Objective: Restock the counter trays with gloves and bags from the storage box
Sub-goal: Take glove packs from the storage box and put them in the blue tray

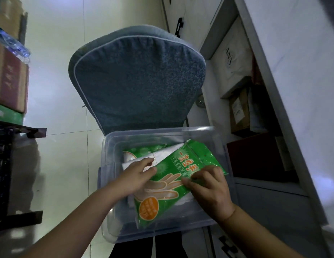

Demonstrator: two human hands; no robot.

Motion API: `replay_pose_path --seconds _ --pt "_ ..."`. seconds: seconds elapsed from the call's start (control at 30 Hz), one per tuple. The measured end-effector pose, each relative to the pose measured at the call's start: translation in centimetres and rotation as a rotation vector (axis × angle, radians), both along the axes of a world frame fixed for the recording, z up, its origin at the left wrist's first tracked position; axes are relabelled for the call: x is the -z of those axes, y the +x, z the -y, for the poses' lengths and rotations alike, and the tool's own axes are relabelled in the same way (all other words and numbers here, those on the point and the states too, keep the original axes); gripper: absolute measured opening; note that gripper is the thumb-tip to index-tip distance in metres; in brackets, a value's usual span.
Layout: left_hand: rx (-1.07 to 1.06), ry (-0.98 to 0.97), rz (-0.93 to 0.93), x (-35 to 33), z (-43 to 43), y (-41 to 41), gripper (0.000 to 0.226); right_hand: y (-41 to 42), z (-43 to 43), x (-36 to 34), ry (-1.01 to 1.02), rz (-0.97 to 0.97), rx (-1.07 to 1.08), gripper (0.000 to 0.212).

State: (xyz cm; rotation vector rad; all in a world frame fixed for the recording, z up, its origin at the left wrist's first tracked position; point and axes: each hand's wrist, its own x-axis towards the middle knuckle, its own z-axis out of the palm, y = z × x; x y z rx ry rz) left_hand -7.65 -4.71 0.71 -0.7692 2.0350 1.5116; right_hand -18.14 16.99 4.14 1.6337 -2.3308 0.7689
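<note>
A green glove pack (168,185) lies tilted over the middle of the clear storage box (114,144), its top corner toward 1 o'clock. The left hand (135,176) pinches its 9 o'clock edge with curled fingers, and the right hand (212,191) grips its 3 o'clock edge, fingers bent onto the printed face. Beneath it, toward 11 o'clock, lie white bags (162,154) and a second green pack (142,148); the box sits on a blue chair (136,77), with an open cabinet (242,101) at 3 o'clock and stacked cartons (11,81) at 9 o'clock.
</note>
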Motion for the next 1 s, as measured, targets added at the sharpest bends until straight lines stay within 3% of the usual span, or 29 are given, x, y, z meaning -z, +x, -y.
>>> replay_pose_path --seconds 0.07,0.13,0.27,0.43,0.63,0.77,0.83,0.93,1.0 --pt "-0.234 0.367 0.103 -0.2 -0.1 -1.2 0.027 -0.1 0.2 -0.8 -0.018 -0.009 -0.009 0.021" --pt "-0.378 0.515 0.112 -0.3 0.2 -1.6 0.014 -0.2 0.3 -1.0 -0.008 -0.018 0.001 0.020" --pt "-0.488 0.301 -0.031 -0.4 1.9 -1.3 0.008 -0.9 -0.6 0.8 0.166 0.004 0.174 0.016" --pt "-0.552 -0.395 -0.204 -1.2 5.6 -0.3 0.010 -0.8 -1.2 4.5 0.259 0.309 0.493 0.017" --pt "-0.585 -0.484 -0.271 -0.3 7.8 0.9 0.007 1.0 1.4 12.1 0.421 1.042 0.881 0.016" --pt "-0.580 -0.466 -0.274 0.9 7.7 1.8 0.006 1.4 4.5 17.0 0.508 1.157 1.049 0.027" --pt "-0.579 -0.438 -0.275 1.4 7.6 2.5 0.007 1.6 6.1 18.8 0.377 1.278 1.204 0.028" --pt "-0.574 -0.400 -0.279 1.8 7.3 3.3 0.013 1.3 7.9 19.9 -0.114 1.751 1.462 0.026" --pt "-0.566 -0.399 -0.270 1.8 7.3 3.7 0.012 1.0 8.5 20.1 -0.277 1.922 1.558 0.014"
